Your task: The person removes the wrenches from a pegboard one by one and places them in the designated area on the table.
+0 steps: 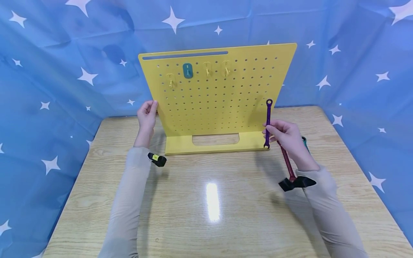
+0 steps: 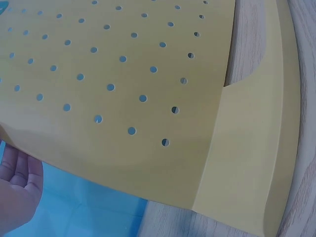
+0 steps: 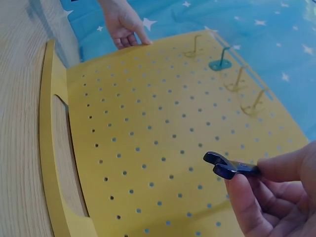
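Lighting bright and even, overhead source: a white glare streak sits on the bench point(image 1: 213, 200) near its front centre, and soft shadows fall on the wood beside the forearms, below the hammer point(image 1: 292, 175) and in front of the pegboard point(image 1: 216, 93) base. Head view sharp at centre, with wide-angle bowing toward the edges, so the bench sides splay and the star-print backdrop point(image 1: 58, 64) curves. Wrist views strongly distorted: left wrist shows the pegboard crisp but the left hand point(image 2: 17, 180) soft at the frame edge; right wrist shows near fingers point(image 3: 256, 207) slightly blurred, with the wrench point(image 3: 229, 167) dark against the yellow.
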`<control>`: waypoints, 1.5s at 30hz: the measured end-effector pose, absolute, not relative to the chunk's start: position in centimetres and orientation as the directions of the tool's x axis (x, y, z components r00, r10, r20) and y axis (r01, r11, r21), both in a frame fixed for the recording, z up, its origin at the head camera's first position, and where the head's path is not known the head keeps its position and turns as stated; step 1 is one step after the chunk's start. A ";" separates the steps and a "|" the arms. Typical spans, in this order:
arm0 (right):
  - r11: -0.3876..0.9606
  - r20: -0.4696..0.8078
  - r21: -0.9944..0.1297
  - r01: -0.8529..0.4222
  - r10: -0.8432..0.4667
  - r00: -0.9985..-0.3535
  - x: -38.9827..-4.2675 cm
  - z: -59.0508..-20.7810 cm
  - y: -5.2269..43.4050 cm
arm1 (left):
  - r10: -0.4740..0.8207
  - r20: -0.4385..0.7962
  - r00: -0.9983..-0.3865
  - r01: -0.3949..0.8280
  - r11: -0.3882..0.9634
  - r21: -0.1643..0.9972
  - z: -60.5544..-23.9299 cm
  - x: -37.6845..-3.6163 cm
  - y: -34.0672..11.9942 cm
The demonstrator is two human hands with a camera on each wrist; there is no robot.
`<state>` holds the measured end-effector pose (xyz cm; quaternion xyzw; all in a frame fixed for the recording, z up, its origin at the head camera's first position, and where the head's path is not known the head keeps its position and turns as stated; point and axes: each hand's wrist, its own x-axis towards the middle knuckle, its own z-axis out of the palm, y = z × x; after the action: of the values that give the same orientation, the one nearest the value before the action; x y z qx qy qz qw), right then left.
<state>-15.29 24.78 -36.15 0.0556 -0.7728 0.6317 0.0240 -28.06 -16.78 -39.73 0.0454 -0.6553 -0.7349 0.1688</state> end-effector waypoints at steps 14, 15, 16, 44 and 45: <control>0.143 0.119 -0.983 -0.117 0.011 -0.993 -14.6 -37.1 27.5 | -0.322 0.172 -0.931 0.214 -0.099 0.972 -39.8 -28.2 -16.6; 0.138 0.121 -0.983 -0.118 0.014 -0.993 -14.5 -37.1 27.7 | -0.320 0.171 -0.932 0.213 -0.103 0.972 -39.8 -28.2 -16.5; 0.132 0.124 -0.984 -0.121 0.016 -0.992 -14.4 -37.2 27.9 | -0.319 0.169 -0.932 0.213 -0.108 0.971 -39.8 -28.2 -16.5; 0.222 0.034 -0.975 -0.001 0.144 -0.989 -10.2 -39.5 35.6 | -0.317 0.141 -0.938 0.181 -0.099 0.979 -39.7 -28.0 -16.6; 0.234 0.034 -0.972 0.003 0.154 -0.987 -10.0 -39.7 36.0 | -0.318 0.144 -0.937 0.184 -0.099 0.978 -39.7 -28.0 -16.6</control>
<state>-10.03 35.96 -39.66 -0.0501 -0.7832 0.6167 0.0613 -28.00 -16.62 -39.69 0.0513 -0.6493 -0.7396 0.1697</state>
